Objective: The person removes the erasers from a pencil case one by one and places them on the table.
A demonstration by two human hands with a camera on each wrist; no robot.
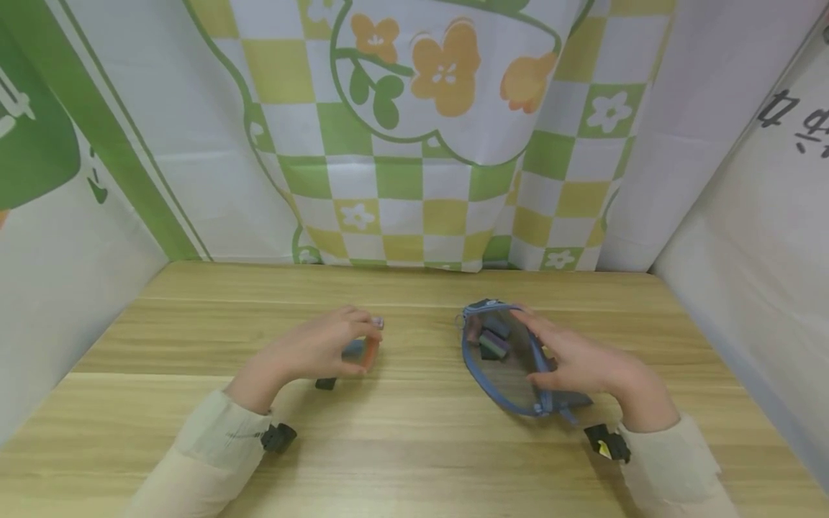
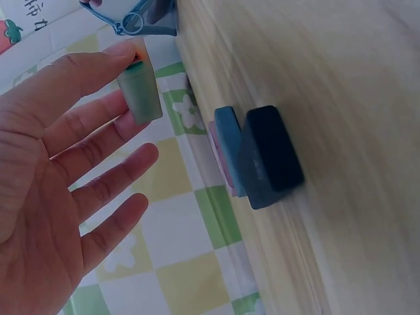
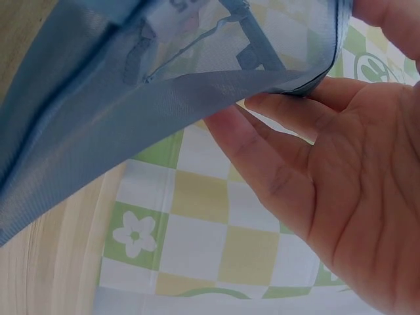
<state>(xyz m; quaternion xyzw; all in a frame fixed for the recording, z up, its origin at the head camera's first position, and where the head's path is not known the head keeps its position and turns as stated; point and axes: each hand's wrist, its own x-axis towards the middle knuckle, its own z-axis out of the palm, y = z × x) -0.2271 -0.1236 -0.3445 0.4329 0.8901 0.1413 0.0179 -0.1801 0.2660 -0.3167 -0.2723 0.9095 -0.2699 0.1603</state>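
My left hand (image 1: 311, 349) pinches a small tapered block (image 2: 141, 95), greyish green with an orange end, between thumb and fingertips above the table. Below that hand, a dark navy block (image 2: 272, 151), a blue block (image 2: 228, 141) and a pinkish piece (image 2: 220, 157) stand close together on the wood. To the right, my right hand (image 1: 583, 360) holds the side of a blue mesh zip pouch (image 1: 514, 381), its fingers along the back of the mesh in the right wrist view. The pouch's mouth gapes toward the left, and several small dark and reddish blocks (image 1: 494, 345) lie inside.
The wooden table (image 1: 414, 453) runs back to a checked, flowered curtain (image 1: 401, 208). White cloth walls (image 1: 745, 237) close in the right and left sides. A black wrist camera (image 1: 278, 437) sits at the left cuff, another camera (image 1: 607, 442) at the right.
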